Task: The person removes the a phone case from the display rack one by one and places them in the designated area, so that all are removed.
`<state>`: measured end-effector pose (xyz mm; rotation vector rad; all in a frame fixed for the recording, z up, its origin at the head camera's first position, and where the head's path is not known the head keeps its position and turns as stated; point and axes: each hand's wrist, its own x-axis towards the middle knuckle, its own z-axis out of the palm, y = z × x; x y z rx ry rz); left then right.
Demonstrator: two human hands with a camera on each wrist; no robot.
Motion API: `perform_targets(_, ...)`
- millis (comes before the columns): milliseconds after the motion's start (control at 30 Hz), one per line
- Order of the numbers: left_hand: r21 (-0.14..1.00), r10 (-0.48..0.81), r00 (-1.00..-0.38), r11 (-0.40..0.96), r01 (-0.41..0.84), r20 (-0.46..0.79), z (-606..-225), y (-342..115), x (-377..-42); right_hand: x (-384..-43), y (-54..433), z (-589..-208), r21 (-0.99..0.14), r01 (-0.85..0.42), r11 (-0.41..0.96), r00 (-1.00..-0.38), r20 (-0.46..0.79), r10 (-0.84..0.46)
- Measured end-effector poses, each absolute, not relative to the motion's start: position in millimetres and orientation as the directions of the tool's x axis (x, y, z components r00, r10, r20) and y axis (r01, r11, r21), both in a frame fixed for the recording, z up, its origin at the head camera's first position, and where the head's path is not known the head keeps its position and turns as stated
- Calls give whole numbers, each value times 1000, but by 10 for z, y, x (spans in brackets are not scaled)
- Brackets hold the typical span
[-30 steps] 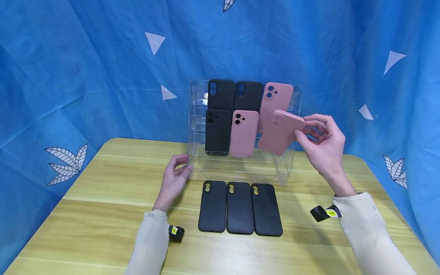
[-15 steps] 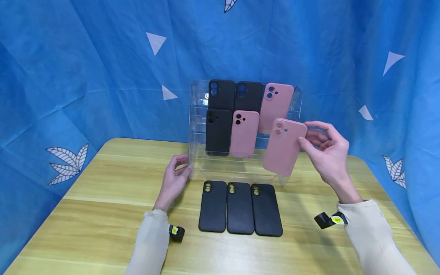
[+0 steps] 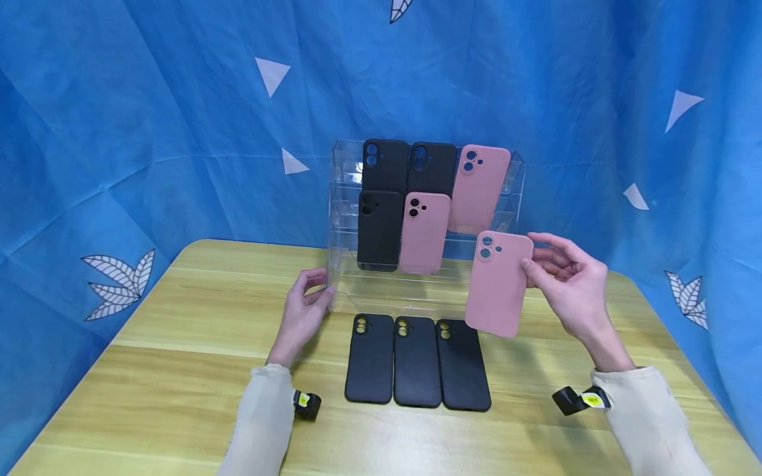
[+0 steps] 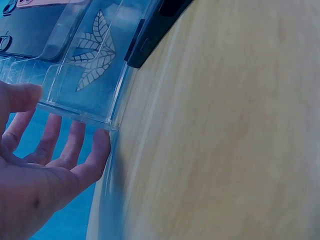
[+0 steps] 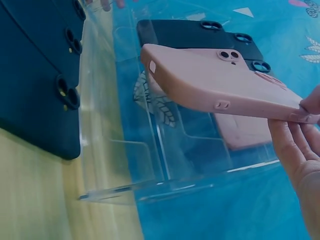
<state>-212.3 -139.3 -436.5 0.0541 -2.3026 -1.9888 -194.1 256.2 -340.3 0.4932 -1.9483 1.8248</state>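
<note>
My right hand [image 3: 571, 291] pinches a pink phone case [image 3: 499, 284] by its right edge, thumb in front and fingers behind. The case hangs in front of the lower right of a clear display stand [image 3: 345, 225], its camera cutouts at the top. In the right wrist view this phone case [image 5: 200, 82] is seen edge-on. My left hand [image 3: 303, 307] holds the stand's left side low down; the left wrist view shows the thumb [image 4: 25, 96] at the panel's edge and fingertips along it. On the stand are three black phone cases [image 3: 380, 231] and two pink phone cases [image 3: 425, 231].
Three black phone cases [image 3: 418, 362] lie side by side on the wooden table [image 3: 196, 330], in front of the stand. A blue patterned cloth [image 3: 178, 119] hangs behind. Each wrist wears a small black camera [image 3: 306, 404].
My right hand has brought the pink phone case down and toward me, away from the stand, turning its back to face me more squarely. The left hand stays in place.
</note>
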Motion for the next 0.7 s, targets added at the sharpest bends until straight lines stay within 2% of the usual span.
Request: perform_targets(700, 987, -85, -995, 155, 39, 52, -4359, -1400, -2121, -1776, 2781, -3742, -920, -388, 50, -920, 390, 32)
